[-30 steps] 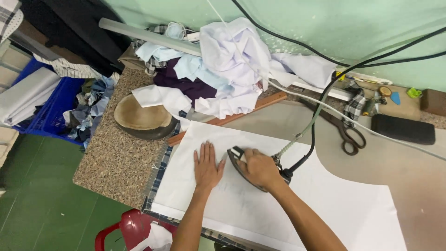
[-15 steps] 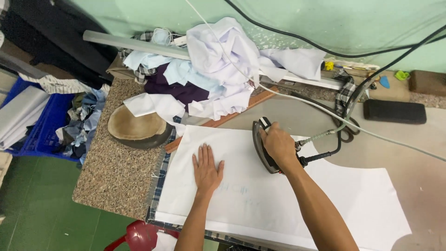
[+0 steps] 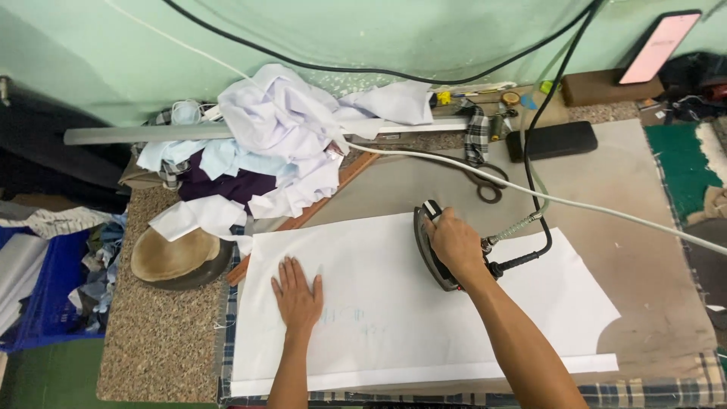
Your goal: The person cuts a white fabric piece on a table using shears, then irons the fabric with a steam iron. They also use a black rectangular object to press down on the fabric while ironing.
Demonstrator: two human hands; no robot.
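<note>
Gripping the handle of a dark iron (image 3: 433,246), the right hand (image 3: 457,244) has its fingers clenched around it, the iron resting flat on a white fabric panel (image 3: 394,326) near the panel's upper edge. At nine o'clock from the iron, the left hand (image 3: 297,294) lies open, fingers spread, palm pressing on the same panel. A pile of white and purple cloth (image 3: 273,144) sits at eleven o'clock; black scissors (image 3: 485,182) lie at one o'clock, on the brown board
</note>
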